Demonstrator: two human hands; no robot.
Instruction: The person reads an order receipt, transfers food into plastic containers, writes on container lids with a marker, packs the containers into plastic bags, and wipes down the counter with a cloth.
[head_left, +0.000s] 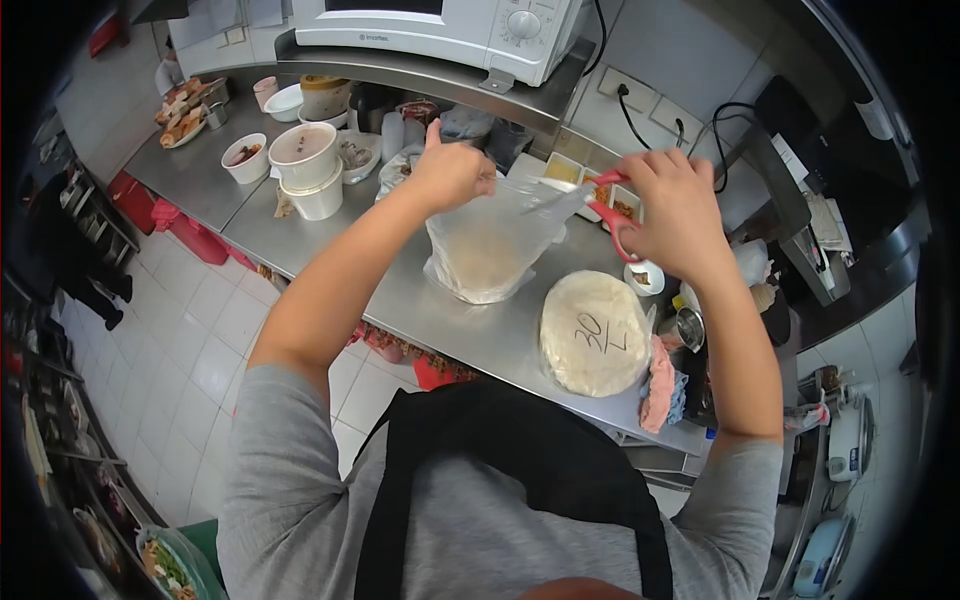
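Observation:
My left hand (452,178) is closed on the upper left edge of a clear plastic bag (490,235), its thumb pointing up. The bag hangs upright over the steel counter, with something pale in its lower part. In my right hand (678,215) is a pair of scissors (622,232) with red handles. Their blades point left across the bag's upper right corner; whether they are cutting through it I cannot tell. Just right of the bag lies a round, pale, plastic-wrapped stack (594,335), marked "30" and a letter in black.
Lidded white tubs (306,160) and a bowl (245,158) stand on the left of the steel counter (385,285). Behind are a microwave (430,35) on a shelf and small trays of food (564,170). A pink cloth (657,388) lies at the right front edge. Another person (75,240) stands far left.

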